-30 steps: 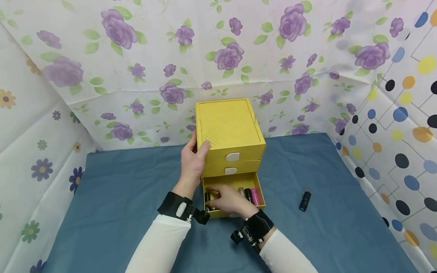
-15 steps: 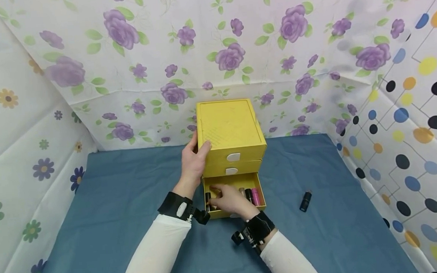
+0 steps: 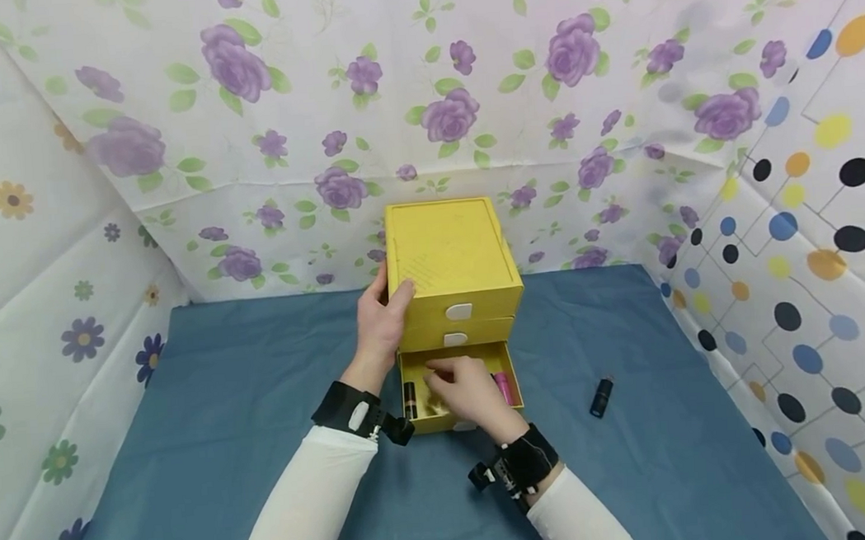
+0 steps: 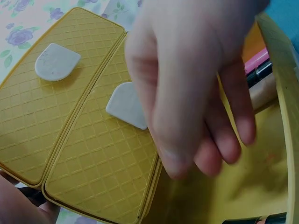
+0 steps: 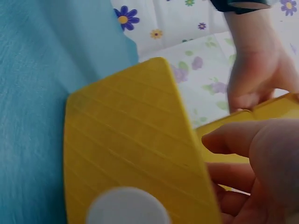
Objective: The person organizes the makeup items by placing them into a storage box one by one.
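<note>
A yellow box of stacked drawers (image 3: 452,244) stands upright on the cloth, its bottom drawer (image 3: 433,425) pulled out. My left hand (image 3: 380,327) grips the box's left side, thumb over the front corner. Over the open drawer hovers my right hand (image 3: 473,391), fingers loosely bent; the left wrist view shows nothing held in them. A black lipstick-like tube (image 3: 410,400) lies along the drawer's left wall. At its right end are a pink tube (image 4: 256,60), a black one (image 4: 259,73) and a beige one (image 4: 264,96), partly hidden by my right hand in the head view.
One more black tube (image 3: 601,398) lies on the blue cloth (image 3: 261,380) right of the box. White tabs (image 3: 460,311) mark the shut upper drawers. Flowered sheets (image 3: 284,147) hang behind and at the left, a dotted one (image 3: 812,280) at the right.
My right hand has shifted right inside the drawer, away from the black tube at the left wall, and now covers some tubes at the right. My left hand stays on the box.
</note>
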The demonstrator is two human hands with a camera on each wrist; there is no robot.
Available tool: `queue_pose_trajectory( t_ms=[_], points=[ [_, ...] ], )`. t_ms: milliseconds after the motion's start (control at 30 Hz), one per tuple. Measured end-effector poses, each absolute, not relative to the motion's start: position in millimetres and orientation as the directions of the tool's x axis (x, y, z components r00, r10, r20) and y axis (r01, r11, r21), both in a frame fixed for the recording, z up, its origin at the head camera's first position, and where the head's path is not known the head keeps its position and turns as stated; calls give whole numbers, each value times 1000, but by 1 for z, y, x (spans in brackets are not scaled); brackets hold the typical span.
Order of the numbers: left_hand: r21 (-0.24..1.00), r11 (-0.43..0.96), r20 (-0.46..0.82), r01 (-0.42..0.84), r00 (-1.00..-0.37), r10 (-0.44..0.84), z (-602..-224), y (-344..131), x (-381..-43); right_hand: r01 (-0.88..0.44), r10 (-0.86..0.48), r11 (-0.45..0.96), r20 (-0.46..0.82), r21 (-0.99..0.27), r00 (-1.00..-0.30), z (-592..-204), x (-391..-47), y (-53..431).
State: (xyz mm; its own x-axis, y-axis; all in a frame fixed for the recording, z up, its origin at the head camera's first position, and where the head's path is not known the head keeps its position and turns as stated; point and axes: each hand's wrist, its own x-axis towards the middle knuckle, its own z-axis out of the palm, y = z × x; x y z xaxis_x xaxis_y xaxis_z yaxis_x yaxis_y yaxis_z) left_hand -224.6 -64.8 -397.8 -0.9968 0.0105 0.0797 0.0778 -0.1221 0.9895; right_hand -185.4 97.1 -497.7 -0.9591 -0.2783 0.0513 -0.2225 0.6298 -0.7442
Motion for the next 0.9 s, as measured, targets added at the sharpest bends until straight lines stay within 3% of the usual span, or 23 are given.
queue_pose_trajectory(
  t_ms=[233,567,700,900],
  points=[
    [987,-140,83,82,-997,0,-400,-64,-225,-228,-247,572,100,-788,-964,-485,-176,126],
    [980,-184,82,83,-997,-9,-401,-59,-226,-5,-202,403,-83,-915,-976,-473,-149,192],
    [982,-170,78,81,-997,-23,-399,-61,-225,75,-115,431,-137,-899,-984,-483,-140,233],
    [977,-204,65,67,-998,-16,-401,-61,-226,221,130,560,-179,-798,-975,-502,-130,291]
  ],
)
